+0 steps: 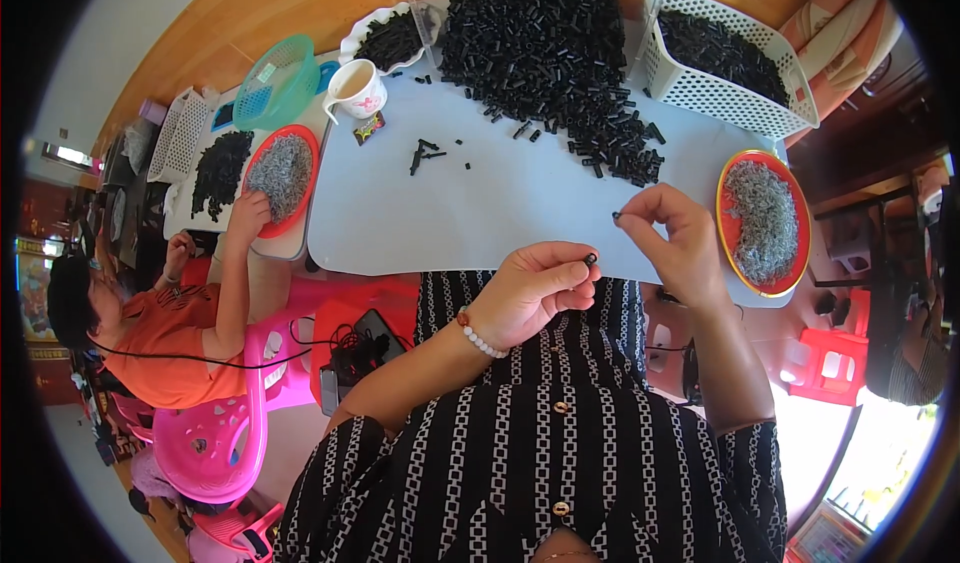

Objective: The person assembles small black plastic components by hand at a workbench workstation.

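Observation:
In front of my body, my left hand (540, 291) pinches a small black tube-shaped piece (590, 260) between thumb and fingers, its end pointing to the right. My right hand (680, 243) is raised a little farther out over the table's near edge. Its thumb and forefinger close on a tiny dark piece (616, 217), too small to name. The two hands are apart. A big heap of short black tubes (535, 43) covers the far middle of the table, spilling toward my right hand. Nearest on the right is a red plate (732, 235) piled with small clear-grey pieces (765, 218).
A white basket (730, 103) of black pieces stands far right. A few black pieces (425, 153) lie loose near a mug (357, 91) and a small packet (369, 129). At left, a person in orange (190, 348) reaches into another red plate (314, 163). A green basket (285, 93) stands behind.

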`<control>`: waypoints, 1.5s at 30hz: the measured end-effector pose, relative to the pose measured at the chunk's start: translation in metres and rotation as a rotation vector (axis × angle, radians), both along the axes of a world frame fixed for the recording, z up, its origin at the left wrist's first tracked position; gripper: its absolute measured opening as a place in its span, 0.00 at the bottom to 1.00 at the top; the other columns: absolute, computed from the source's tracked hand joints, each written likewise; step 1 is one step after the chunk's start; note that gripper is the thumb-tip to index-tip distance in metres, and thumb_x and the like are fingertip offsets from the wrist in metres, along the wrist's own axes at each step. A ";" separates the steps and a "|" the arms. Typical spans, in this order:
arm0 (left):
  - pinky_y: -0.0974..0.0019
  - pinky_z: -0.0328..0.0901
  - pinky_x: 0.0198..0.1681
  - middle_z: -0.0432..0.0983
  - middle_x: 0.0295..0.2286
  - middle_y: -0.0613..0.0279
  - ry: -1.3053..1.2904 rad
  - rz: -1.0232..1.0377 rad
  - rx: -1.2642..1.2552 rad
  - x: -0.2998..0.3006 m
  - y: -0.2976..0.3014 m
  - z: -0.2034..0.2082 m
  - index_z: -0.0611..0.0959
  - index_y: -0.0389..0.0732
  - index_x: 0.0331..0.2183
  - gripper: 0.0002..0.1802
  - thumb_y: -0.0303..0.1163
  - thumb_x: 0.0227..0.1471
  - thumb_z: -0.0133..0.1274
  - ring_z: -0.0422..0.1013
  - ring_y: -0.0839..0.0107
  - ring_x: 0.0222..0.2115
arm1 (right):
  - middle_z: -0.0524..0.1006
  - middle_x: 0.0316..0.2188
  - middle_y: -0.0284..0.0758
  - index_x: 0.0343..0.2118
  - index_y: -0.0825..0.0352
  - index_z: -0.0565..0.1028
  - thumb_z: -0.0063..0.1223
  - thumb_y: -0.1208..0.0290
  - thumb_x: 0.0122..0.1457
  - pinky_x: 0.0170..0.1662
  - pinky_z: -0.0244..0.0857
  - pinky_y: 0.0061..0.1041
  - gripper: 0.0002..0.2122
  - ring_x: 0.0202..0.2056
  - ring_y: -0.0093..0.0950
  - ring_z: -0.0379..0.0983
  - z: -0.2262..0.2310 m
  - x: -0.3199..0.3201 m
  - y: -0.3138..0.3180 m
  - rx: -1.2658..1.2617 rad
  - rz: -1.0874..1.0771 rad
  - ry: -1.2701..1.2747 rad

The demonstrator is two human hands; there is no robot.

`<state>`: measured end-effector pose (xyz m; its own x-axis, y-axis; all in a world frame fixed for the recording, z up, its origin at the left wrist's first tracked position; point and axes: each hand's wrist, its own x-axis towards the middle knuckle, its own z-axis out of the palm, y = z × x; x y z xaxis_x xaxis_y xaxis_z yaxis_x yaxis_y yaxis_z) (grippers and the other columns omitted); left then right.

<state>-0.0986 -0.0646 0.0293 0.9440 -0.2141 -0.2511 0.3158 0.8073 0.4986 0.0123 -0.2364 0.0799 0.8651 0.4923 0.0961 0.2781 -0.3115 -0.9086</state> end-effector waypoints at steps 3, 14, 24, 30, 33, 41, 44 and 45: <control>0.67 0.73 0.36 0.79 0.33 0.58 -0.016 0.067 0.085 -0.001 -0.006 0.009 0.80 0.37 0.40 0.09 0.24 0.55 0.51 0.76 0.71 0.30 | 0.77 0.25 0.31 0.33 0.72 0.77 0.58 0.78 0.53 0.34 0.65 0.18 0.05 0.28 0.16 0.70 0.026 -0.015 -0.007 0.126 0.088 0.150; 0.68 0.73 0.37 0.79 0.34 0.55 -0.015 0.097 0.251 -0.012 -0.018 0.025 0.80 0.36 0.39 0.09 0.22 0.53 0.53 0.77 0.69 0.31 | 0.76 0.22 0.35 0.28 0.69 0.77 0.56 0.80 0.50 0.37 0.61 0.27 0.03 0.24 0.29 0.70 0.047 -0.039 -0.007 -0.057 0.163 -0.288; 0.65 0.74 0.37 0.78 0.34 0.52 -0.080 0.106 0.222 -0.019 -0.018 0.023 0.80 0.34 0.37 0.08 0.20 0.53 0.52 0.77 0.66 0.32 | 0.74 0.23 0.34 0.27 0.68 0.75 0.55 0.84 0.45 0.38 0.60 0.30 0.06 0.26 0.32 0.71 0.045 -0.046 -0.005 0.004 0.235 -0.609; 0.63 0.75 0.38 0.78 0.33 0.52 -0.097 0.009 0.075 -0.017 -0.011 0.021 0.80 0.34 0.37 0.07 0.21 0.54 0.51 0.77 0.65 0.32 | 0.75 0.25 0.34 0.28 0.68 0.75 0.56 0.86 0.44 0.37 0.62 0.29 0.08 0.27 0.32 0.72 0.046 -0.044 -0.007 0.053 0.259 -0.634; 0.63 0.75 0.38 0.78 0.33 0.52 -0.104 -0.036 -0.004 -0.017 -0.010 0.020 0.80 0.34 0.37 0.07 0.21 0.55 0.50 0.78 0.66 0.31 | 0.76 0.25 0.34 0.28 0.68 0.76 0.56 0.85 0.44 0.38 0.63 0.28 0.07 0.27 0.32 0.72 0.049 -0.043 -0.006 0.056 0.297 -0.687; 0.66 0.75 0.38 0.79 0.34 0.52 -0.064 -0.015 -0.055 -0.015 -0.010 0.022 0.80 0.35 0.39 0.09 0.23 0.54 0.52 0.78 0.66 0.31 | 0.78 0.28 0.35 0.34 0.68 0.77 0.59 0.84 0.43 0.38 0.64 0.27 0.12 0.28 0.30 0.72 0.029 -0.053 -0.010 0.146 0.173 -0.275; 0.63 0.74 0.40 0.78 0.35 0.53 -0.044 -0.043 -0.079 -0.011 -0.008 0.024 0.80 0.35 0.40 0.09 0.23 0.54 0.52 0.77 0.65 0.34 | 0.78 0.32 0.34 0.38 0.67 0.76 0.61 0.82 0.42 0.39 0.64 0.27 0.16 0.29 0.30 0.72 0.030 -0.056 -0.008 0.121 0.159 -0.290; 0.62 0.74 0.41 0.78 0.36 0.53 -0.032 -0.044 -0.089 -0.010 -0.008 0.023 0.80 0.35 0.40 0.10 0.23 0.54 0.52 0.76 0.65 0.36 | 0.77 0.34 0.34 0.40 0.66 0.75 0.62 0.81 0.41 0.40 0.64 0.28 0.18 0.29 0.29 0.72 0.030 -0.056 -0.007 0.087 0.158 -0.363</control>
<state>-0.1090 -0.0728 0.0519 0.9403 -0.2760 -0.1990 0.3372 0.8345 0.4358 -0.0440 -0.2438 0.1104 0.6816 0.5930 0.4287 0.6242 -0.1654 -0.7636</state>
